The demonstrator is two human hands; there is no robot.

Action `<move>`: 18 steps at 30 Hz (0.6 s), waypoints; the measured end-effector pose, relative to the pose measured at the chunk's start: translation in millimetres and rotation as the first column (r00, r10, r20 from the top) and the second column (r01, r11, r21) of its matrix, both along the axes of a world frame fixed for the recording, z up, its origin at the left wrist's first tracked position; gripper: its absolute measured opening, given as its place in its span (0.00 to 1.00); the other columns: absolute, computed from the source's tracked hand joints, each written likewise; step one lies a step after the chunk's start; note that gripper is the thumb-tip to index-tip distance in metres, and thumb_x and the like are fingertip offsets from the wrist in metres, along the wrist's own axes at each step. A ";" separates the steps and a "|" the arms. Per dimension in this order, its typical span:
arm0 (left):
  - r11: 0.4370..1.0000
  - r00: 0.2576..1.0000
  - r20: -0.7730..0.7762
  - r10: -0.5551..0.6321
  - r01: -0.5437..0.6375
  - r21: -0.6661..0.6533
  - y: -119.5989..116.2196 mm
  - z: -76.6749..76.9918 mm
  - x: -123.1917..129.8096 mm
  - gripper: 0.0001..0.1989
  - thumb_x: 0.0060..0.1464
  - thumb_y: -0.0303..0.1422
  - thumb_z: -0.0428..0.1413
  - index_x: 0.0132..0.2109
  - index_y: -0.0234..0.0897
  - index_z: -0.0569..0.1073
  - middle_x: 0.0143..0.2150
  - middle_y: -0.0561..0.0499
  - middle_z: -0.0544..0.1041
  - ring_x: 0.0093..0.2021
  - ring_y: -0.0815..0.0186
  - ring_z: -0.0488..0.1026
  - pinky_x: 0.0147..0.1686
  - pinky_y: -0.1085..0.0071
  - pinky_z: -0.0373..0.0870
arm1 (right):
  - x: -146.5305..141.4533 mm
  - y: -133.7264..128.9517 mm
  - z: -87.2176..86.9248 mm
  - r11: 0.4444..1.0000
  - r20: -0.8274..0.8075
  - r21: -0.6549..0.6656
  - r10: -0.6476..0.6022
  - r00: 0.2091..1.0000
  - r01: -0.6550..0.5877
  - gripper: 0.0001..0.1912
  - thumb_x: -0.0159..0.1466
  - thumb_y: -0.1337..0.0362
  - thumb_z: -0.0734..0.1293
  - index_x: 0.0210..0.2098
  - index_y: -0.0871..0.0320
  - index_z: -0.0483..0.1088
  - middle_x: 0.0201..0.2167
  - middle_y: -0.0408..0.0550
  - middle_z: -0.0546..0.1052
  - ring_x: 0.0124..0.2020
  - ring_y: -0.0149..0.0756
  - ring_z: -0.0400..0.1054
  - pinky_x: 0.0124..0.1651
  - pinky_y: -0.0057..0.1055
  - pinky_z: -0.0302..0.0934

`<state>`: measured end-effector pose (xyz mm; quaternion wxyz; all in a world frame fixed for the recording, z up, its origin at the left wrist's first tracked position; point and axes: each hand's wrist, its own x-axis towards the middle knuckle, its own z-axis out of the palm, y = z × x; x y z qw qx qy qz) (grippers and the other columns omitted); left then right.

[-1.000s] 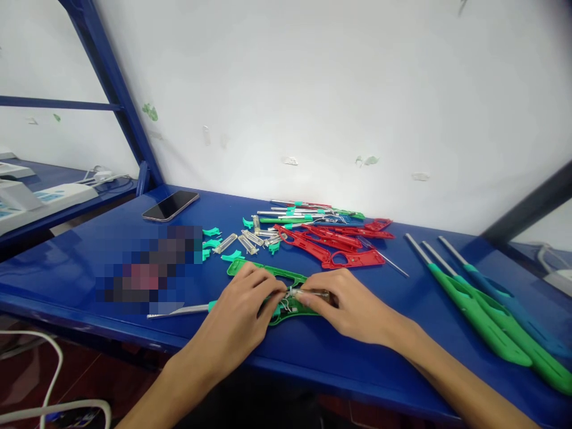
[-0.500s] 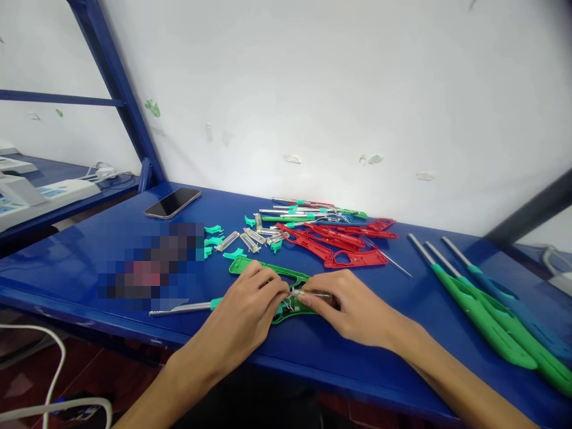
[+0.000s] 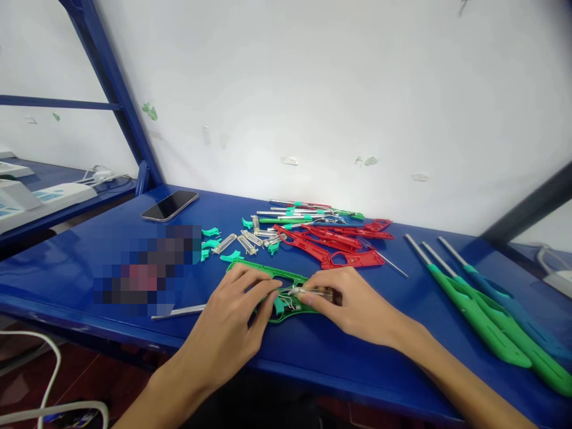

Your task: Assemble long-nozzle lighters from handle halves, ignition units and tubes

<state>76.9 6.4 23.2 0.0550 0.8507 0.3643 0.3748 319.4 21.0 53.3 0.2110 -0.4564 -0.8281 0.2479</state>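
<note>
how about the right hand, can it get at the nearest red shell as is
Probably yes: the nearest red shell lies just beyond the right hand, with nothing seen between. But that hand grips the clear tank, so it would likely need to let go first.

And the left hand [image 3: 239,301] eases back!
It's slipped away from the right hand [image 3: 351,298], baring more of the teal trigger [image 3: 279,306] and white wires [image 3: 288,300], while the teal collar on the metal tube [image 3: 179,312] disappears behind it.

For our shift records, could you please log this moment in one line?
left hand: over green casing | right hand: holds translucent part | nearby: red casings, phone
</note>
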 end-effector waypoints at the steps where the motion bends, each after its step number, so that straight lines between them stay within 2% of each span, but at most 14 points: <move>1: 1.000 1.000 -0.017 0.014 -0.014 -0.019 -3.1 0.6 -1.5 0.11 0.71 0.25 0.54 0.54 0.37 0.78 0.48 0.46 0.79 0.51 0.56 0.70 0.51 0.58 0.72 | 0.2 0.2 -0.4 1.000 -0.006 -0.005 -0.002 1.000 0.002 0.18 0.74 0.51 0.66 0.37 0.55 0.81 0.28 0.41 0.79 0.27 0.30 0.66 0.29 0.30 0.54; 7: 0.996 0.992 -0.097 0.082 -0.086 -0.039 -16.0 -4.4 -12.5 0.13 0.71 0.28 0.53 0.57 0.42 0.77 0.54 0.46 0.77 0.55 0.54 0.71 0.55 0.53 0.72 | 1.5 1.9 -4.7 0.998 -0.069 -0.053 -0.020 0.997 0.016 0.13 0.72 0.51 0.68 0.47 0.49 0.81 0.22 0.36 0.70 0.22 0.29 0.59 0.25 0.28 0.50; 12: 0.992 0.990 -0.075 0.119 -0.121 -0.034 -15.2 -5.4 -17.7 0.12 0.71 0.30 0.54 0.57 0.43 0.77 0.54 0.47 0.78 0.55 0.54 0.71 0.54 0.54 0.74 | 2.2 3.8 -6.3 0.998 -0.109 -0.031 -0.053 0.993 0.049 0.14 0.73 0.49 0.67 0.43 0.52 0.79 0.19 0.35 0.67 0.20 0.28 0.55 0.25 0.29 0.47; 18: 0.997 0.995 -0.081 0.060 -0.064 -0.053 -13.0 -2.0 -13.1 0.13 0.71 0.29 0.53 0.56 0.43 0.79 0.54 0.47 0.79 0.55 0.55 0.73 0.55 0.54 0.76 | 0.7 5.7 -6.8 0.995 -0.088 -0.042 -0.092 0.992 0.088 0.15 0.74 0.51 0.65 0.41 0.51 0.80 0.22 0.38 0.70 0.22 0.30 0.58 0.25 0.29 0.48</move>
